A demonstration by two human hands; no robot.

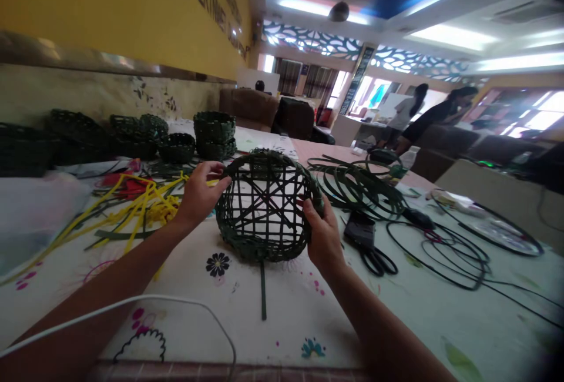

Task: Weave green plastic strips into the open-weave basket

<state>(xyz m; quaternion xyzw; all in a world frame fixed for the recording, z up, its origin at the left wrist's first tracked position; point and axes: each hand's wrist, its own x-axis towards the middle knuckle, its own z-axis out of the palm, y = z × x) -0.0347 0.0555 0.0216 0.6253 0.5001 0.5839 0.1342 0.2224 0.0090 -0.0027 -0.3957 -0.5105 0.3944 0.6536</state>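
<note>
A dark green woven basket [263,205] is tilted up over the table, its open lattice facing me. My left hand [203,191] grips its upper left rim, with the thumb on the near side. On the right side of the rim, my right hand [322,230] is closed around the weave, thumb in front. One loose green strip [263,291] hangs from the basket's lower edge towards me. The fingers behind the rim are partly hidden on both hands.
Several finished-looking woven baskets [214,129] stand along the wall. Yellow strips [145,205] lie at left. Coiled green strips [361,185], scissors [379,261], a phone [359,228] and black cable [458,279] lie at right. A white cable [185,298] crosses in front. Two people [434,114] stand farther back.
</note>
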